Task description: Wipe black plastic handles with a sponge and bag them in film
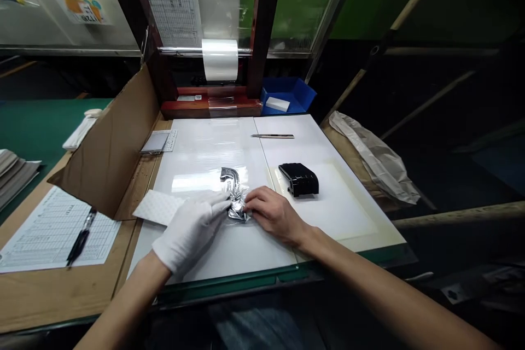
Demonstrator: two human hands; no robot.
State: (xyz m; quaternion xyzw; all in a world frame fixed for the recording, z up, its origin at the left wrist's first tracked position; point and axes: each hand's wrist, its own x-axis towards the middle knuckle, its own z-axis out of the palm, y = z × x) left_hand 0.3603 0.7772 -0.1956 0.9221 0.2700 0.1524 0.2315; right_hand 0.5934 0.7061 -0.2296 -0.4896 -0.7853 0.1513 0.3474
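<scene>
My left hand, in a white glove, presses its fingertips on a small dark curved part wrapped in clear film that lies on the white work board. From the right, my bare right hand pinches the crinkled film at the part's near end. Both hands touch the wrapped part. A second glossy black plastic part lies unwrapped just to the right of my right hand.
A roll of clear film hangs on a red wooden stand at the back. A thin blade lies behind the parts. An open cardboard box, a form with a pen, a white pad and a blue bin surround the board.
</scene>
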